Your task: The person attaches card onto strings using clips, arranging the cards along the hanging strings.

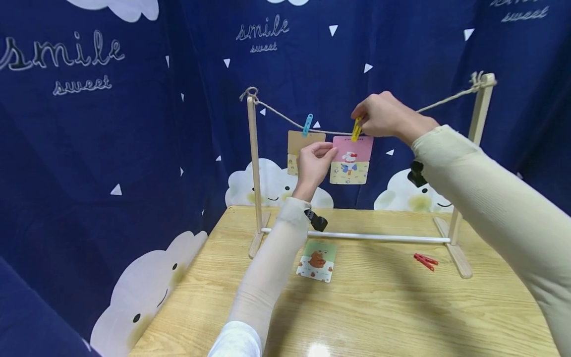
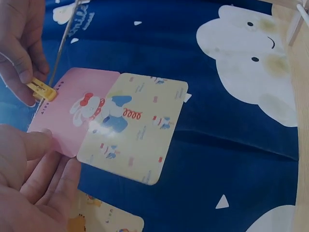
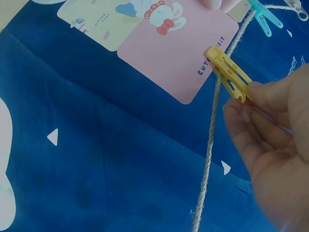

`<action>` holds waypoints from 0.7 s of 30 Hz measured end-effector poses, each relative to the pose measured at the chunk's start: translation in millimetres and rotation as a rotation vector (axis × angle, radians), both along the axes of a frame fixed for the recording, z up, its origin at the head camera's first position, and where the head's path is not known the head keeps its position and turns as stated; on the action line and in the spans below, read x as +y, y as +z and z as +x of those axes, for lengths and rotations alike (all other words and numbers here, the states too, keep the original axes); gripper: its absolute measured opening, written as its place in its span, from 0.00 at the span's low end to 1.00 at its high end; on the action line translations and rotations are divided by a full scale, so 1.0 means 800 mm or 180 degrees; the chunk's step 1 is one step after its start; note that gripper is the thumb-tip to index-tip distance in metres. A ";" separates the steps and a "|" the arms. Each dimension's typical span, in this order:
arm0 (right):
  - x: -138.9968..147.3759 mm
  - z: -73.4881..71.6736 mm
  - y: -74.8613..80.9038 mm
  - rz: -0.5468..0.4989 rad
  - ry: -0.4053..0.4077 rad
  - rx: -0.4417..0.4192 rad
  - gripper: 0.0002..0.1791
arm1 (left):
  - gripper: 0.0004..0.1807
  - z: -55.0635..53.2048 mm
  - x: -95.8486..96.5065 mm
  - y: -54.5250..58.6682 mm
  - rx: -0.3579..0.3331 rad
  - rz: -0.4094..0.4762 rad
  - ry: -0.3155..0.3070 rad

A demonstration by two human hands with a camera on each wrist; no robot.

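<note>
A pink and yellow card [image 1: 350, 168] with a rabbit picture hangs at the rope [image 3: 208, 159]. My left hand [image 1: 314, 166] pinches this card by its left edge, thumb in front and fingers behind. Above, my right hand [image 1: 382, 116] pinches the handle end of a yellow clothespin [image 3: 229, 72]. The clothespin's tip sits over the card's top edge, across the rope, in the right wrist view. To the left, a blue clothespin [image 1: 307, 125] fastens a tan and yellow card [image 1: 294, 144] to the same rope; my left hand partly covers that card.
Two wooden posts [image 1: 255, 163] on feet carry the rope, joined low down by a white rod [image 1: 379, 237]. On the wooden table [image 1: 379, 307] lie a green and white bear card [image 1: 317, 261] and red clothespins [image 1: 426, 261]. A dark blue curtain [image 1: 200, 49] hangs behind.
</note>
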State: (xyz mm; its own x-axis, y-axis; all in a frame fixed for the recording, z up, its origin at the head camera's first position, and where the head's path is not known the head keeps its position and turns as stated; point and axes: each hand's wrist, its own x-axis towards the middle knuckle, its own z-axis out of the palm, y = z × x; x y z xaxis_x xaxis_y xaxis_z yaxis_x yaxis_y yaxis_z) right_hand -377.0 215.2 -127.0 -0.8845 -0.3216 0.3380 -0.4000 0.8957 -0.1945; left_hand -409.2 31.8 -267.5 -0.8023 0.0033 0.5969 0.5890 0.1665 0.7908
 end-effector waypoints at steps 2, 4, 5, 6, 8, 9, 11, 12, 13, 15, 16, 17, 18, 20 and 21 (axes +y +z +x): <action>0.001 0.000 -0.001 -0.0005 0.0010 0.0035 0.24 | 0.10 0.001 -0.002 -0.002 0.0010 -0.0018 0.0008; 0.002 0.001 -0.002 -0.0015 0.0020 0.0056 0.24 | 0.10 0.001 -0.003 -0.005 0.0018 -0.0042 0.0018; 0.002 0.001 -0.003 -0.0012 0.0026 0.0070 0.24 | 0.10 0.001 -0.004 -0.007 0.0024 -0.0061 0.0020; 0.003 0.001 -0.004 -0.0018 0.0032 0.0086 0.24 | 0.10 0.002 -0.005 -0.008 0.0027 -0.0084 0.0023; 0.004 0.003 -0.006 -0.0046 0.0038 0.0119 0.25 | 0.10 0.002 -0.007 -0.012 0.0037 -0.0127 0.0028; 0.004 0.003 -0.007 -0.0069 0.0038 0.0131 0.25 | 0.11 0.001 -0.008 -0.014 0.0055 -0.0140 0.0021; 0.005 0.005 -0.009 -0.0117 0.0037 0.0195 0.25 | 0.11 0.001 -0.011 -0.017 0.0086 -0.0161 0.0026; 0.005 0.006 -0.011 -0.0148 0.0043 0.0239 0.25 | 0.11 0.000 -0.012 -0.018 0.0097 -0.0171 0.0032; 0.006 0.007 -0.013 -0.0188 0.0049 0.0281 0.25 | 0.11 0.000 -0.014 -0.020 0.0106 -0.0177 0.0034; 0.007 0.010 -0.017 -0.0282 0.0056 0.0373 0.24 | 0.10 0.000 -0.018 -0.023 0.0106 -0.0192 0.0037; 0.007 0.012 -0.019 -0.0332 0.0062 0.0429 0.24 | 0.10 0.000 -0.020 -0.024 0.0089 -0.0195 0.0038; 0.008 0.015 -0.022 -0.0384 0.0073 0.0488 0.24 | 0.10 0.000 -0.022 -0.026 0.0071 -0.0194 0.0026; 0.008 0.018 -0.024 -0.0437 0.0076 0.0539 0.23 | 0.11 0.000 -0.024 -0.028 0.0062 -0.0182 0.0017; 0.009 0.025 -0.030 -0.0549 0.0083 0.0630 0.23 | 0.10 0.000 -0.027 -0.031 0.0039 -0.0162 0.0004; 0.009 0.028 -0.033 -0.0591 0.0091 0.0679 0.23 | 0.10 0.000 -0.028 -0.033 0.0032 -0.0161 0.0000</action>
State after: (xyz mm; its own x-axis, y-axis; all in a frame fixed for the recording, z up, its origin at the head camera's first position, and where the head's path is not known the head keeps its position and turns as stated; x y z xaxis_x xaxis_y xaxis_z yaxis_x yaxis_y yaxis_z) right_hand -354.5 222.5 -153.3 -0.7785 -0.2605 0.5710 -0.4740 0.8403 -0.2629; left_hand -409.5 9.5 -294.1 -0.7962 0.0337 0.6041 0.5970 0.2062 0.7753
